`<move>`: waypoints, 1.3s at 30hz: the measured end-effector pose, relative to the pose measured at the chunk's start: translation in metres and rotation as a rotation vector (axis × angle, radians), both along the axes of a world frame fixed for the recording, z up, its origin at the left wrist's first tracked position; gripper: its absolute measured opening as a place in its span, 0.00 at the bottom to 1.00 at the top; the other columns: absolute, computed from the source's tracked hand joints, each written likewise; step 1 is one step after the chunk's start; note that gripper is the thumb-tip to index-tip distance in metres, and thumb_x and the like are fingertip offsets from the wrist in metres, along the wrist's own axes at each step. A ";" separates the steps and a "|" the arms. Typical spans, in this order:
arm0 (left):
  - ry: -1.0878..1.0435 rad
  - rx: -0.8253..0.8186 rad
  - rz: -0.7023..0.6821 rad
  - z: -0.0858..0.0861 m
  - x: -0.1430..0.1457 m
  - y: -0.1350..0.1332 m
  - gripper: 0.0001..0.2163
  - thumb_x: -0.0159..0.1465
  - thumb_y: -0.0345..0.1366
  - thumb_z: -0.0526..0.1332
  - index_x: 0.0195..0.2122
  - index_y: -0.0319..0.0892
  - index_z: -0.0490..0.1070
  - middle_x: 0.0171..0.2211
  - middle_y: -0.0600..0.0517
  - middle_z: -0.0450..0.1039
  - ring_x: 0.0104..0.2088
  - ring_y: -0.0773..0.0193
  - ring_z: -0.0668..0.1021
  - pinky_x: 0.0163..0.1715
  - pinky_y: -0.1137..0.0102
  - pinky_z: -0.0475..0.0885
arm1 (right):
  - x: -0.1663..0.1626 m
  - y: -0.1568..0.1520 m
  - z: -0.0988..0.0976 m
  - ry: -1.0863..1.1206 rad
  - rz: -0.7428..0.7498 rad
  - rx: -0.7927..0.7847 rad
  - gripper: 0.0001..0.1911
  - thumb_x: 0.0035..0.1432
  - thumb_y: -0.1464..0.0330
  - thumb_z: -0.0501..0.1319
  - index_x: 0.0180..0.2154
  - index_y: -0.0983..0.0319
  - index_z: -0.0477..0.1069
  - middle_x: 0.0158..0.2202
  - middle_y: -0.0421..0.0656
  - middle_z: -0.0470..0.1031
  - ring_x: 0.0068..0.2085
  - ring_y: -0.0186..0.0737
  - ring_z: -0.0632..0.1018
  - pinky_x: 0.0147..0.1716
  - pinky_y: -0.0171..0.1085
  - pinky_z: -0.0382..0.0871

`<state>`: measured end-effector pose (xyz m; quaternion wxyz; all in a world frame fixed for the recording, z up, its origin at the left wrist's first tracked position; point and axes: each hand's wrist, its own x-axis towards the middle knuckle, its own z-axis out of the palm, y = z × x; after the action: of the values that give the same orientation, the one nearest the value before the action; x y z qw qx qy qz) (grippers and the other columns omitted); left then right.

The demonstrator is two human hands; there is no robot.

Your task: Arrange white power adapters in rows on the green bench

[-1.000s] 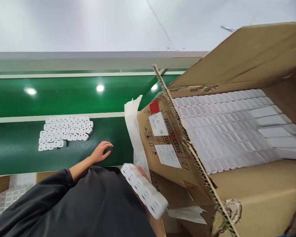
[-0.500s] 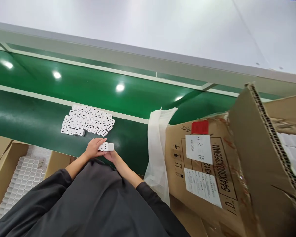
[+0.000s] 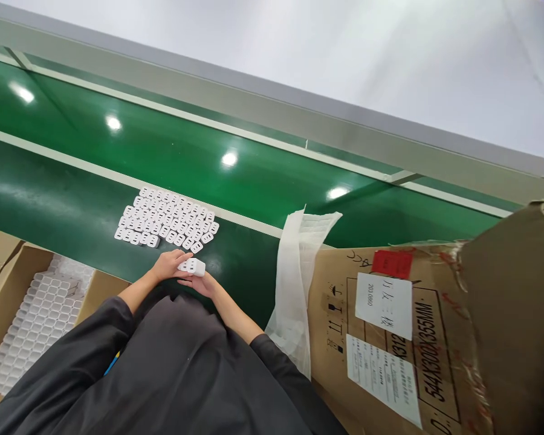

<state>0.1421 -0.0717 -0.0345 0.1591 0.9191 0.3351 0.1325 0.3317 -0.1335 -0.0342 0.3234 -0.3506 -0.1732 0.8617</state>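
My left hand and my right hand meet at the near edge of the green conveyor belt. Both are closed on a short white row of plug parts held between them. Just beyond the hands, several small white plug parts lie in neat rows on the belt. My dark sleeves fill the bottom of the view.
A large cardboard box with labels and a white plastic liner stands at the right. At the lower left another box holds a white cell tray. A grey rail runs along the belt's far side.
My right hand brought the white row of parts from beside the big box to the belt edge, where my left hand joined it. The view swung left, away from the box.
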 end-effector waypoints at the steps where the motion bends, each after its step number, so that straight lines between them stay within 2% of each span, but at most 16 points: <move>1: 0.014 0.012 -0.010 0.001 -0.001 0.003 0.27 0.67 0.58 0.52 0.56 0.43 0.71 0.41 0.45 0.77 0.39 0.58 0.78 0.36 0.68 0.70 | 0.004 -0.001 -0.002 -0.007 -0.001 -0.009 0.21 0.62 0.56 0.57 0.52 0.60 0.71 0.48 0.49 0.79 0.50 0.48 0.80 0.53 0.51 0.73; 4: 0.058 0.046 -0.044 0.005 -0.004 0.012 0.26 0.67 0.57 0.53 0.54 0.44 0.73 0.39 0.45 0.77 0.38 0.58 0.77 0.35 0.68 0.68 | 0.016 -0.004 -0.008 -0.063 -0.039 -0.028 0.20 0.61 0.58 0.59 0.51 0.62 0.71 0.47 0.50 0.80 0.47 0.47 0.82 0.53 0.50 0.73; 10: 0.133 0.084 -0.117 0.011 -0.011 0.025 0.26 0.66 0.58 0.54 0.55 0.46 0.72 0.37 0.45 0.76 0.38 0.58 0.76 0.33 0.66 0.64 | 0.037 -0.017 -0.018 -0.225 -0.115 -0.018 0.22 0.56 0.66 0.63 0.54 0.58 0.69 0.41 0.45 0.80 0.37 0.41 0.83 0.44 0.45 0.78; 15: 0.169 0.111 -0.161 0.011 -0.013 0.031 0.25 0.68 0.57 0.53 0.55 0.45 0.72 0.38 0.45 0.77 0.40 0.56 0.76 0.38 0.63 0.64 | 0.042 -0.025 -0.014 -0.296 -0.128 0.063 0.32 0.48 0.71 0.63 0.57 0.54 0.67 0.45 0.42 0.79 0.41 0.42 0.82 0.43 0.42 0.77; 18: 0.172 0.123 -0.168 0.013 -0.013 0.032 0.25 0.68 0.56 0.53 0.55 0.44 0.72 0.40 0.45 0.78 0.41 0.56 0.76 0.40 0.62 0.63 | 0.042 -0.028 -0.011 -0.337 -0.135 0.133 0.36 0.44 0.71 0.63 0.58 0.53 0.66 0.48 0.42 0.77 0.45 0.44 0.81 0.44 0.42 0.76; 21: 0.160 0.128 -0.159 0.016 -0.013 0.032 0.24 0.67 0.56 0.55 0.54 0.45 0.73 0.43 0.45 0.78 0.43 0.55 0.76 0.42 0.61 0.63 | 0.042 -0.028 -0.011 -0.427 -0.136 0.214 0.37 0.43 0.68 0.66 0.58 0.53 0.65 0.49 0.42 0.75 0.43 0.43 0.80 0.46 0.43 0.74; 24: 0.134 0.123 -0.142 0.022 -0.012 0.029 0.23 0.66 0.56 0.57 0.54 0.47 0.73 0.45 0.46 0.78 0.46 0.55 0.77 0.45 0.61 0.64 | 0.044 -0.026 -0.010 -0.583 -0.130 0.301 0.34 0.44 0.65 0.69 0.55 0.56 0.66 0.44 0.41 0.75 0.42 0.41 0.77 0.48 0.44 0.72; 28: 0.088 0.105 -0.058 0.032 -0.014 0.016 0.20 0.66 0.52 0.59 0.55 0.49 0.71 0.48 0.46 0.77 0.51 0.54 0.76 0.51 0.60 0.64 | 0.044 -0.020 -0.004 -0.783 -0.116 0.436 0.28 0.48 0.61 0.69 0.52 0.56 0.68 0.44 0.42 0.74 0.42 0.43 0.74 0.51 0.47 0.69; 32: 0.054 0.071 0.050 0.038 -0.017 -0.013 0.16 0.67 0.48 0.59 0.52 0.46 0.73 0.46 0.44 0.77 0.49 0.53 0.76 0.50 0.60 0.68 | 0.040 -0.015 0.004 -0.942 -0.132 0.567 0.26 0.49 0.57 0.70 0.50 0.56 0.73 0.49 0.47 0.69 0.52 0.51 0.69 0.59 0.51 0.61; 35: 0.051 0.025 0.079 0.034 -0.020 -0.035 0.14 0.68 0.47 0.58 0.46 0.45 0.74 0.42 0.46 0.77 0.44 0.57 0.78 0.46 0.62 0.71 | 0.037 -0.011 0.007 -1.032 -0.139 0.625 0.27 0.48 0.55 0.70 0.50 0.55 0.76 0.47 0.49 0.67 0.52 0.55 0.67 0.59 0.54 0.60; 39: 0.072 -0.038 0.104 0.021 -0.028 -0.052 0.15 0.70 0.47 0.55 0.43 0.44 0.75 0.38 0.47 0.78 0.37 0.61 0.78 0.39 0.67 0.72 | 0.034 -0.004 0.009 -1.046 -0.102 0.690 0.26 0.50 0.57 0.70 0.52 0.54 0.75 0.44 0.49 0.70 0.49 0.54 0.69 0.57 0.54 0.62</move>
<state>0.1139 -0.1241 -0.0137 0.1572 0.9015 0.3903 0.1010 0.3660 -0.1374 -0.0255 0.3313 -0.6089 -0.5596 0.4541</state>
